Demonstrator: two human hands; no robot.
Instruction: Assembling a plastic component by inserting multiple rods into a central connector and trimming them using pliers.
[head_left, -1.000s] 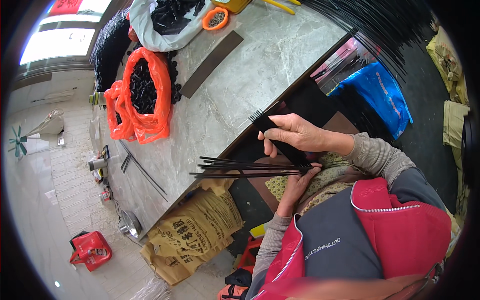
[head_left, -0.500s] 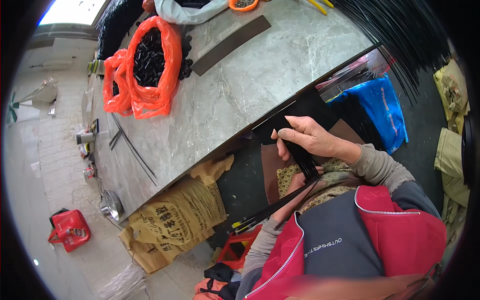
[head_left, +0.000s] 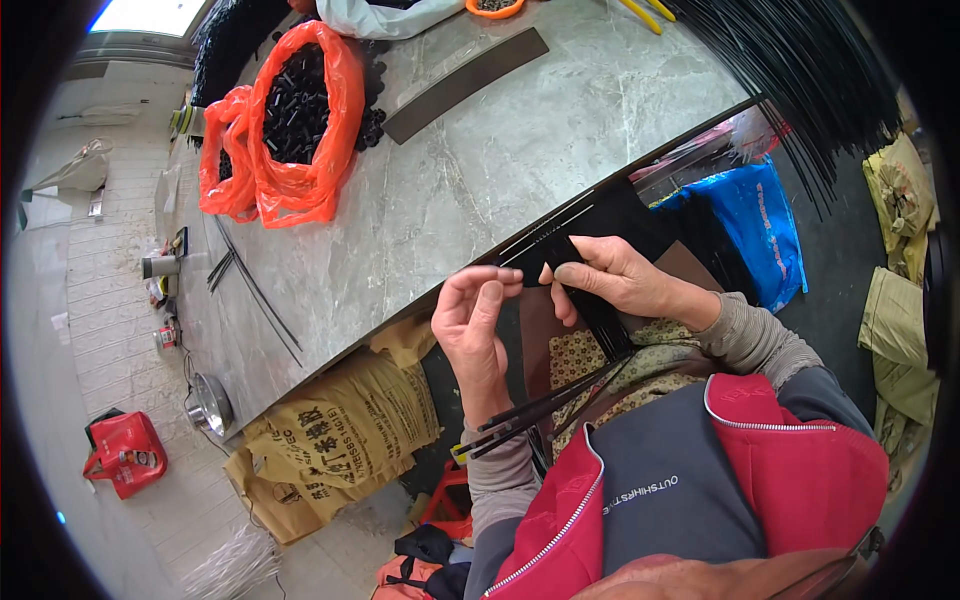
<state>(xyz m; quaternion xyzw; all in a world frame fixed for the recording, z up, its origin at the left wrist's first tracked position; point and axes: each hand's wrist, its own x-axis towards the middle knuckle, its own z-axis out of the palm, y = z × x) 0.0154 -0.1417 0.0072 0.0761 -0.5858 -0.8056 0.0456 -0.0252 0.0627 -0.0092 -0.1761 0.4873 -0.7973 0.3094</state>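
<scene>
My right hand is closed around a bundle of thin black strips, which runs down toward my lap. Its thumb and index finger press together near the bundle's upper end. To its left, my left hand is raised beside the table's edge, fingers bent toward the right hand and thumb close to them. Anything between those fingertips is lost against the dark background. More long black strips, some with yellow at the tip, stretch from my lap across my left forearm. Patterned cloth covers my lap.
On the grey marbled table stand orange bags of small black pieces, with a dark curved strip alongside. Long black rods overhang the far right corner. Below are a brown paper sack and a blue bag.
My left hand has left the lower part of the bundle and moved up and left, level with my right hand. The right hand keeps its hold, nearly unmoved.
</scene>
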